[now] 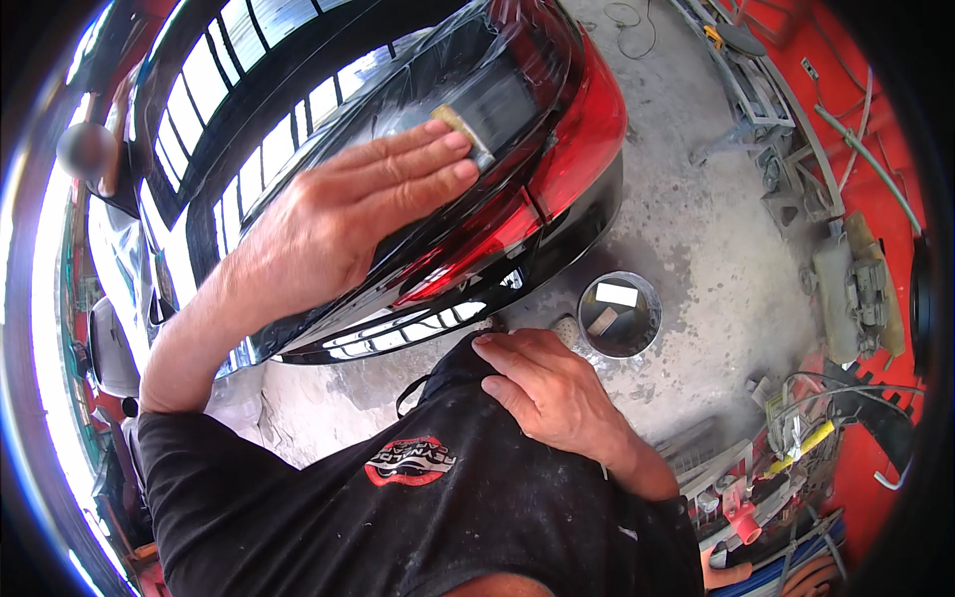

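Observation:
My left hand (343,209) reaches across the rear corner of a black car (298,124), fingers together. Under its fingertips is a tan-and-grey sanding pad (470,133), pressed on a dull grey patch (509,104) of the body panel. Wet-looking streaks run over the paint around it. The red tail light (587,134) curves along the panel's edge, just beyond the pad. My right hand (552,393) rests on my dark-clothed leg, holding nothing, its thumb apart from the fingers.
On the stained concrete floor (696,229) stands a round bucket (658,310) with dark liquid and a brown block in it. Metal frames (776,129), hoses and loose parts line the red wall (890,149) at right. A yellow-handled tool (804,446) lies among them.

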